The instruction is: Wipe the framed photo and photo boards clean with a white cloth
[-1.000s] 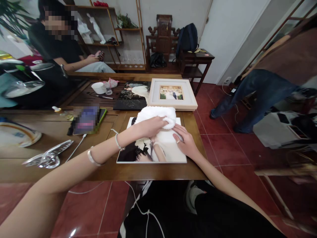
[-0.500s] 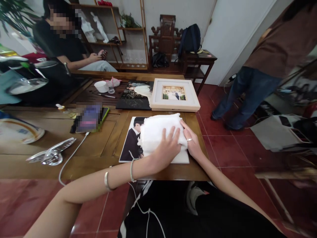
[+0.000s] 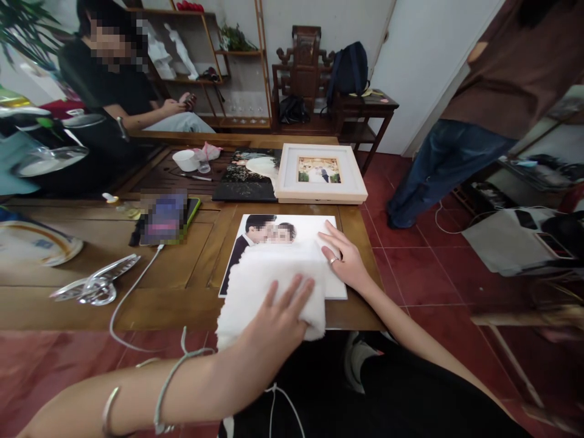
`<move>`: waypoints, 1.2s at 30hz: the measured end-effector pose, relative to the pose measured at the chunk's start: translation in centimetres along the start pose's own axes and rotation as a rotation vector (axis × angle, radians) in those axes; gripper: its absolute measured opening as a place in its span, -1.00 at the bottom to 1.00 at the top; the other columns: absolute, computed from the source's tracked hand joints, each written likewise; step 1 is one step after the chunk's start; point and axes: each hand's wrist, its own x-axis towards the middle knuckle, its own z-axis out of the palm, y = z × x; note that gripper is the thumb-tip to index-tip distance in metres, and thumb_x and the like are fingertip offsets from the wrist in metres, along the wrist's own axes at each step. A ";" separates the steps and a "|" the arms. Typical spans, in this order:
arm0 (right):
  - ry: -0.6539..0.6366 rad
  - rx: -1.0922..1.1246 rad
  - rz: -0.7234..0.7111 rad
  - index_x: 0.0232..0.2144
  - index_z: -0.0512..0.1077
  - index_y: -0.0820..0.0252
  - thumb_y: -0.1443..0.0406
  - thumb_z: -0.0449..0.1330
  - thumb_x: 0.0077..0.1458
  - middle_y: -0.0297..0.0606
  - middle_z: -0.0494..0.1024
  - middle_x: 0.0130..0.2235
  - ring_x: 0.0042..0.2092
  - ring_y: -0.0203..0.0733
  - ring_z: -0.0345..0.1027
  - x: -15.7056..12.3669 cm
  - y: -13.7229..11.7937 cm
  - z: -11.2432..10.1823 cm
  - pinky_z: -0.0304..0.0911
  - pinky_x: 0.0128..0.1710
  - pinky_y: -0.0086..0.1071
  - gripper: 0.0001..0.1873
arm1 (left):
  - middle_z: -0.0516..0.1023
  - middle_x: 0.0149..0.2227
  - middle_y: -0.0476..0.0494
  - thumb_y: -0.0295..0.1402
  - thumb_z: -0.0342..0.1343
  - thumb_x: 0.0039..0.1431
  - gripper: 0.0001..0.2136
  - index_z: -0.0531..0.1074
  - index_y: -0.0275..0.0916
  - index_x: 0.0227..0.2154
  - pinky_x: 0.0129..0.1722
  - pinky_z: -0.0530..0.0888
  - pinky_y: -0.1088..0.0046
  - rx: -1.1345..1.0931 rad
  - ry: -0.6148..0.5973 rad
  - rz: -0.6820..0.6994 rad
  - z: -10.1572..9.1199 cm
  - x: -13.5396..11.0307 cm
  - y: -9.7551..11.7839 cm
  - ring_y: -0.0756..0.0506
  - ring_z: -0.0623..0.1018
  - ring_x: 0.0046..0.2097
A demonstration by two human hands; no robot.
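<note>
A white towel-like cloth covers the lower part of a photo print of two people, and its near end hangs past the table's front edge. My left hand lies on top of the cloth with its fingers spread, pressing it; the thumb is mostly hidden. On the print's pale right side rests my right hand, a ring on one finger, fingers apart and holding nothing. The print's upper part shows uncovered. Behind it are a framed photo with a wide pale border and a dark photo panel.
Left on the wooden table lie a silver claw clip, a phone with a white cable, and a round packet. A white cup stands farther back. One person sits across the table; another stands at the right.
My left hand and the cloth have moved toward me and left, uncovering the print's upper part. My right hand has shifted from the cloth's edge onto the print. The standing person has shifted slightly.
</note>
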 end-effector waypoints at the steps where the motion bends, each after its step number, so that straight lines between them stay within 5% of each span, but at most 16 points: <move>1: 0.003 -0.012 -0.009 0.03 0.48 0.06 0.25 0.13 0.16 -0.20 0.28 0.27 0.29 0.00 0.15 0.0 0.0 0.1 0.07 0.28 -0.01 -0.62 | 0.20 0.30 -0.27 -0.44 0.24 0.05 -0.87 0.58 -0.16 -0.31 0.08 0.39 -0.03 -0.025 -0.017 -0.034 0.2 0.0 -0.9 -0.40 0.29 0.26; 7: 0.007 -0.045 -0.042 0.00 0.50 0.08 0.28 0.14 0.13 -0.15 0.29 0.27 0.28 0.00 0.15 0.0 0.3 0.1 0.08 0.27 0.00 -0.63 | 0.15 0.30 -0.45 -0.58 0.11 0.04 -0.69 0.49 -0.30 -0.11 0.09 0.37 -0.05 -0.045 -0.093 -0.110 0.1 3.8 -5.7 -0.43 0.21 0.29; 15: -0.005 -0.010 -0.059 0.12 0.38 0.05 0.28 0.15 0.13 -0.15 0.27 0.28 0.30 -0.02 0.12 0.1 0.9 0.0 0.08 0.26 0.00 -0.53 | 0.08 0.33 -0.39 -0.65 -0.02 0.11 -0.65 0.48 -0.37 -0.07 0.21 0.20 -0.09 -0.113 -0.140 -0.127 0.6 9.6 -9.1 -0.38 0.10 0.34; 21: -0.003 -0.042 -0.036 -0.10 0.51 0.07 0.30 0.14 0.12 -0.15 0.30 0.26 0.29 0.00 0.14 0.1 0.5 0.1 0.07 0.26 0.02 -0.71 | 0.16 0.30 -0.42 -0.56 0.08 0.15 -0.77 0.56 -0.30 -0.17 0.14 0.28 -0.18 -0.058 -0.086 -0.118 0.9 6.0 -5.1 -0.46 0.18 0.30; 28: -0.017 -0.064 -0.071 -0.07 0.49 0.13 0.31 0.10 0.14 -0.10 0.32 0.25 0.27 -0.02 0.16 0.2 0.2 -0.1 0.11 0.24 0.00 -0.69 | 0.10 0.34 -0.26 -0.39 0.25 0.05 -0.91 0.60 -0.17 -0.35 0.18 0.29 -0.11 -0.049 -0.006 0.010 0.2 -0.3 1.0 -0.39 0.13 0.33; 31: -0.018 -0.058 -0.081 -0.06 0.49 0.10 0.32 0.13 0.11 -0.13 0.32 0.25 0.27 -0.01 0.16 0.2 0.3 -0.2 0.11 0.24 0.01 -0.67 | 0.04 0.35 -0.24 -0.45 0.24 -0.02 -0.79 0.60 -0.16 -0.27 0.20 0.28 -0.08 -0.178 -0.078 0.041 -0.5 -0.6 -0.2 -0.38 0.11 0.34; 36: -0.028 -0.078 -0.058 -0.04 0.49 0.14 0.28 0.20 0.07 -0.06 0.29 0.26 0.29 0.02 0.14 0.2 0.2 -0.1 0.10 0.25 0.02 -0.63 | 0.09 0.34 -0.27 -0.62 0.04 0.02 -0.64 0.54 -0.27 -0.13 0.18 0.30 -0.06 -0.204 -0.135 -0.139 -0.5 2.5 -5.5 -0.39 0.14 0.32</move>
